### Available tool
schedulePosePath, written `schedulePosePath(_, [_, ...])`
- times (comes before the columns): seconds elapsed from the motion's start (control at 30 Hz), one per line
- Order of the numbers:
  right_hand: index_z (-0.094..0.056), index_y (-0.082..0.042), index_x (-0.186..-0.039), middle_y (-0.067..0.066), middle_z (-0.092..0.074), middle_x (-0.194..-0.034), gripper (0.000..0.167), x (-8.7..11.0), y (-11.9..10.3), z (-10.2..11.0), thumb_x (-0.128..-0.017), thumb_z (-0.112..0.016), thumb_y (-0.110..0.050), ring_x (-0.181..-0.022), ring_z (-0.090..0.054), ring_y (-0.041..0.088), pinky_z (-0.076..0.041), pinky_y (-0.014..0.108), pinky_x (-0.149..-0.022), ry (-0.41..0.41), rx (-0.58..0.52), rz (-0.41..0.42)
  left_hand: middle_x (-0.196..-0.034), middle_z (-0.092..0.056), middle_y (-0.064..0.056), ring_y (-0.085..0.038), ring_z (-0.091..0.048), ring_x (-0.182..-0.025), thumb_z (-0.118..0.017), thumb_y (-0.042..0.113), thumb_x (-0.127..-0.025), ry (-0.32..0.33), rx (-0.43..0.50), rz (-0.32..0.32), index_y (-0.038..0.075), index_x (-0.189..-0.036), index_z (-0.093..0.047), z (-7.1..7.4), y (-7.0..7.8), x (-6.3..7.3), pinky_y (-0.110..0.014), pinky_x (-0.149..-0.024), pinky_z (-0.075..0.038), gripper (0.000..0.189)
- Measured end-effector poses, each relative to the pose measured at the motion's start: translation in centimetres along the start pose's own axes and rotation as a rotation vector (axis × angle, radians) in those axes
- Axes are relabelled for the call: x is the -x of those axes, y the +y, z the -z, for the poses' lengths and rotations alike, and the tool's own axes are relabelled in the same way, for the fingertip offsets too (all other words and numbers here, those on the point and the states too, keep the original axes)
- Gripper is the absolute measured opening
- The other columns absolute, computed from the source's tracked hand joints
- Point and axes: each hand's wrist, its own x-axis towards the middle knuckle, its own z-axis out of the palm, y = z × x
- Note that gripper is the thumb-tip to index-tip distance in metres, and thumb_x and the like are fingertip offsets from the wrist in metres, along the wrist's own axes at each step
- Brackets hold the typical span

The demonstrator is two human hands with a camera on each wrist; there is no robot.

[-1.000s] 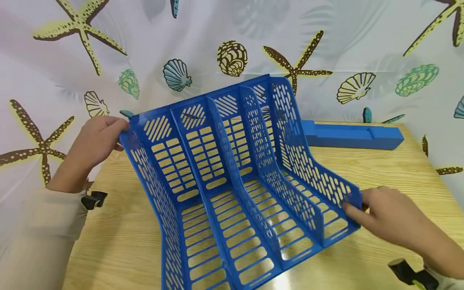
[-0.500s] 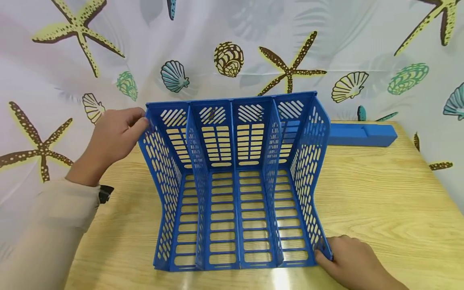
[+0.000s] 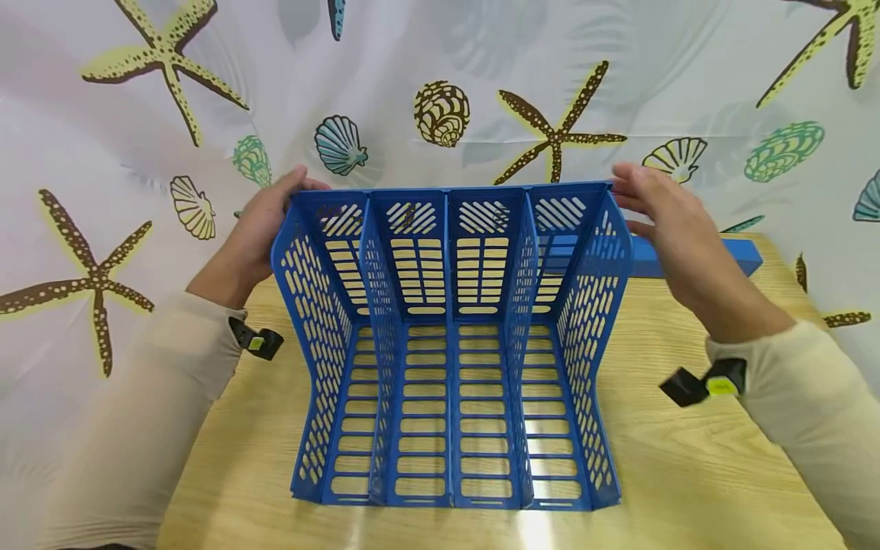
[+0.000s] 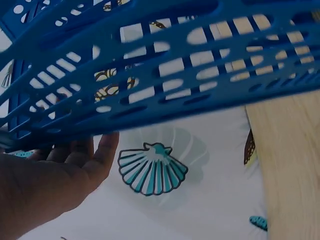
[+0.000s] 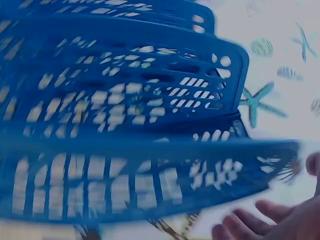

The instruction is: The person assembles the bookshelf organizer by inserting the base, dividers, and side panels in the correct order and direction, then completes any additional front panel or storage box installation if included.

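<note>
A blue plastic file rack [image 3: 450,416] stands upright on the wooden table, its slotted dividers making several compartments that face me. My left hand [image 3: 264,229] is at the rack's upper left corner, its fingers reaching behind the side panel; the left wrist view shows these fingers [image 4: 102,152] loosely extended, right at the panel's edge. Across from it, my right hand [image 3: 670,229] is beside the upper right corner. In the right wrist view the fingers [image 5: 250,222] of that hand are spread and relaxed, with a gap to the rack's side panel [image 5: 115,185].
Behind the rack at the right lies a long blue piece [image 3: 742,253], partly hidden by the rack and my right forearm. A white curtain [image 3: 385,46] with shell and starfish prints hangs close behind the table [image 3: 687,458].
The rack has swung from tilted to level and squarely facing me. My right hand has let go of its front lower corner and moved up to the back; my left hand has loosened its pinch.
</note>
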Motion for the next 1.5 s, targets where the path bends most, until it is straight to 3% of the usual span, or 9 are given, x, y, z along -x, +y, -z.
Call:
schedulePosePath(0.13, [-0.060, -0.026, -0.136, -0.014, -0.067, -0.116, 0.049, -3.2, -1.4, -1.1, -0.103, -0.041, -0.055, -0.105, -0.065, 0.005, -0.055, 0.023, -0.090, -0.065, -0.197, -0.175, -0.085, -0.071, 0.003, -0.008, -0.068, -0.075, -0.042, 0.032, -0.108, -0.126, 0.279, 0.055, 0.014, -0.099, -0.066, -0.4, -0.8, -0.4, -0.020, -0.070, -0.056, 0.031])
schedulePosePath(0.3, [-0.074, -0.027, -0.115, -0.012, -0.076, -0.095, 0.029, -3.9, -2.0, -1.0, -0.103, -0.051, -0.041, -0.084, -0.073, 0.006, -0.060, 0.024, -0.072, -0.078, -0.253, -0.181, -0.089, -0.075, 0.001, -0.013, -0.070, -0.082, -0.042, 0.036, -0.107, -0.165, 0.372, 0.106, 0.014, -0.094, -0.070, -0.4, -0.8, -0.4, -0.026, -0.077, -0.057, 0.037])
schedulePosePath(0.57, [-0.075, -0.026, -0.106, -0.004, -0.078, -0.091, 0.029, -4.4, -1.9, 0.0, -0.106, -0.047, -0.033, -0.076, -0.076, 0.012, -0.062, 0.030, -0.067, -0.177, -0.383, -0.207, -0.093, -0.074, 0.001, -0.014, -0.068, -0.087, -0.041, 0.027, -0.107, -0.167, 0.393, 0.043, 0.013, -0.098, -0.070, -1.1, -0.2, -0.6, -0.031, -0.079, -0.056, 0.034])
schedulePosePath(0.97, [-0.073, -0.025, -0.113, -0.006, -0.076, -0.095, 0.029, -3.9, -0.4, 0.7, -0.103, -0.050, -0.041, -0.080, -0.075, 0.011, -0.062, 0.029, -0.068, -0.157, -0.328, -0.132, -0.090, -0.071, 0.001, -0.011, -0.065, -0.083, -0.044, 0.029, -0.107, -0.187, 0.387, 0.000, 0.014, -0.097, -0.066, -1.7, -1.1, -0.8, -0.025, -0.077, -0.053, 0.029])
schedulePosePath(1.03, [-0.067, -0.023, -0.126, -0.008, -0.073, -0.104, 0.041, -3.8, -0.1, 0.4, -0.103, -0.045, -0.049, -0.090, -0.072, 0.005, -0.060, 0.026, -0.081, -0.138, -0.220, -0.145, -0.090, -0.071, 0.002, -0.010, -0.066, -0.082, -0.043, 0.030, -0.107, -0.172, 0.351, -0.034, 0.015, -0.099, -0.067, -1.3, -1.7, -0.8, -0.023, -0.076, -0.054, 0.029])
schedulePosePath(1.13, [-0.041, -0.021, -0.153, 0.001, -0.054, -0.146, 0.065, -2.9, 0.3, -0.1, -0.102, -0.033, -0.061, -0.136, -0.051, 0.014, -0.039, 0.039, -0.118, -0.118, -0.011, -0.187, -0.097, -0.071, 0.003, -0.010, -0.069, -0.087, -0.045, 0.029, -0.107, -0.140, 0.278, -0.100, 0.016, -0.107, -0.068, -0.9, -2.6, -0.7, -0.021, -0.079, -0.058, 0.026])
schedulePosePath(1.27, [-0.001, -0.020, -0.162, 0.011, 0.001, -0.170, 0.072, -0.2, 1.1, -0.4, -0.105, -0.023, -0.056, -0.157, 0.001, 0.036, -0.001, 0.067, -0.123, -0.147, 0.109, -0.168, -0.110, -0.072, 0.003, -0.013, -0.071, -0.099, -0.050, 0.027, -0.105, -0.105, 0.199, -0.176, 0.017, -0.115, -0.071, -0.6, -3.4, -0.4, -0.025, -0.085, -0.060, 0.025])
schedulePosePath(1.33, [0.005, -0.023, -0.162, 0.012, 0.005, -0.170, 0.069, 1.2, 1.6, -0.8, -0.107, -0.028, -0.048, -0.156, 0.002, 0.041, -0.002, 0.072, -0.120, -0.169, 0.112, -0.096, -0.114, -0.074, 0.002, -0.014, -0.072, -0.103, -0.050, 0.023, -0.105, -0.091, 0.202, -0.244, 0.018, -0.121, -0.071, -0.5, -3.5, 0.0, -0.026, -0.086, -0.060, 0.026])
schedulePosePath(1.5, [0.010, -0.036, -0.159, 0.010, -0.001, -0.170, 0.081, 3.9, 3.3, -1.8, -0.105, -0.050, -0.027, -0.154, -0.012, 0.043, -0.026, 0.073, -0.113, -0.292, 0.204, 0.069, -0.123, -0.073, -0.005, -0.018, -0.071, -0.112, -0.043, 0.001, -0.104, -0.101, 0.069, -0.587, 0.002, -0.129, -0.066, -0.1, -2.7, 1.8, -0.026, -0.092, -0.058, 0.034])
